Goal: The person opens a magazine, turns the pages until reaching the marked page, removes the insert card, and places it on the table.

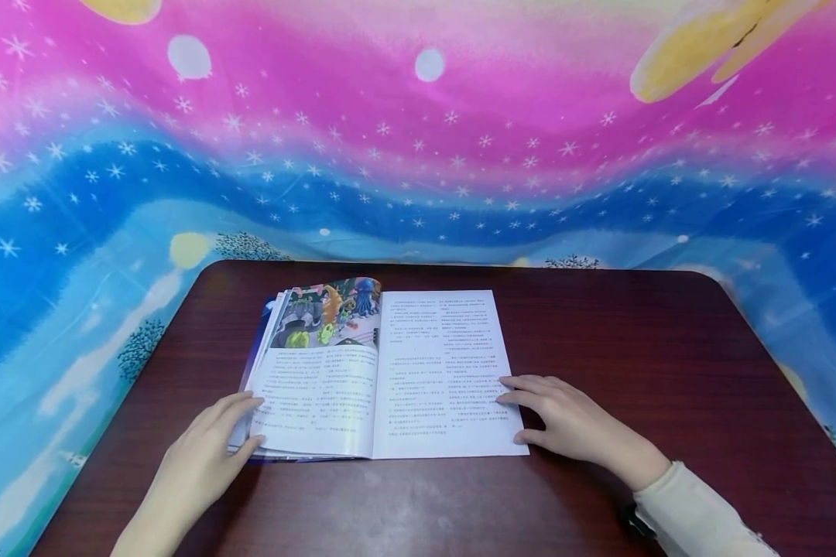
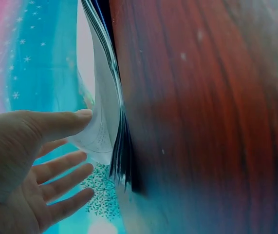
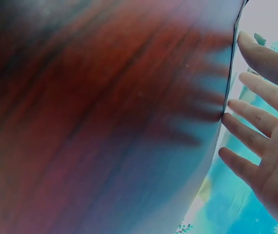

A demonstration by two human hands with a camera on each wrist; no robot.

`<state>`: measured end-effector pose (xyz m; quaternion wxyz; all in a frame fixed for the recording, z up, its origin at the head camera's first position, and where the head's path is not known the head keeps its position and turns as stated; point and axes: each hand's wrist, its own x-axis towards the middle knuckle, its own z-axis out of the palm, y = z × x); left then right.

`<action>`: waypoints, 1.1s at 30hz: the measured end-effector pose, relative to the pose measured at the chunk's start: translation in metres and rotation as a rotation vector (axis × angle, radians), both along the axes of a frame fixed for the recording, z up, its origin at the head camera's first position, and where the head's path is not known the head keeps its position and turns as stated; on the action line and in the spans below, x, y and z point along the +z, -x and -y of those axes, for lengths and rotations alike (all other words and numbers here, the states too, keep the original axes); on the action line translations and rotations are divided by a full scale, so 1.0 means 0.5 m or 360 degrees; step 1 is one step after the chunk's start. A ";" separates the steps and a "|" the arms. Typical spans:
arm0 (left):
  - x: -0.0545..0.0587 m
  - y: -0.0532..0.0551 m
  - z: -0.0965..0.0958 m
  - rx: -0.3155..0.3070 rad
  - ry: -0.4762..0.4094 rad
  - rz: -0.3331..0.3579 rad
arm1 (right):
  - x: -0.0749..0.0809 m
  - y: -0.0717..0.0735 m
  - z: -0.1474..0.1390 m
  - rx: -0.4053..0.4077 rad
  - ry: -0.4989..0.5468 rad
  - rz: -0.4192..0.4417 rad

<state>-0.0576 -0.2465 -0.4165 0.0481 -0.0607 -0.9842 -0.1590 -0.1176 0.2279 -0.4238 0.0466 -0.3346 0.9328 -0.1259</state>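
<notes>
An open magazine lies on the dark wooden table, its left page curved and carrying a colourful cartoon picture across the top. The right page lies flat, covered in small print. My left hand is at the lower left edge, the thumb against the page; in the left wrist view its other fingers extend loosely beyond the stacked sheets. On the other side, my right hand rests its fingertips at the right page's outer edge. The right wrist view shows those fingers spread and nearly straight.
Reddish-brown tabletop extends around the magazine on every side, with rounded far corners. Behind and beside it hangs a pink and blue cloth printed with snowflakes. A dark band shows under the right sleeve.
</notes>
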 end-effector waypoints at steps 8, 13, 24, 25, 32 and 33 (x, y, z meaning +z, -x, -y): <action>0.007 0.017 0.002 -0.0102 0.0090 -0.0054 | -0.001 0.001 0.001 -0.0019 -0.0004 0.0030; 0.011 0.028 0.001 -0.0139 0.0094 -0.0021 | -0.003 0.002 0.001 -0.0014 -0.0004 0.0028; -0.003 0.049 0.001 -0.0293 -0.0027 0.0148 | -0.001 0.000 0.000 -0.0006 -0.0010 0.0012; -0.005 0.050 0.002 -0.0303 -0.0034 0.0167 | 0.000 0.000 0.001 -0.0004 -0.0010 0.0009; -0.017 0.053 0.003 -0.0320 0.0002 0.0257 | 0.001 -0.001 0.002 0.0005 0.0009 -0.0026; -0.017 0.053 0.002 -0.0315 0.0006 0.0264 | 0.001 -0.001 0.002 0.0006 0.0016 -0.0034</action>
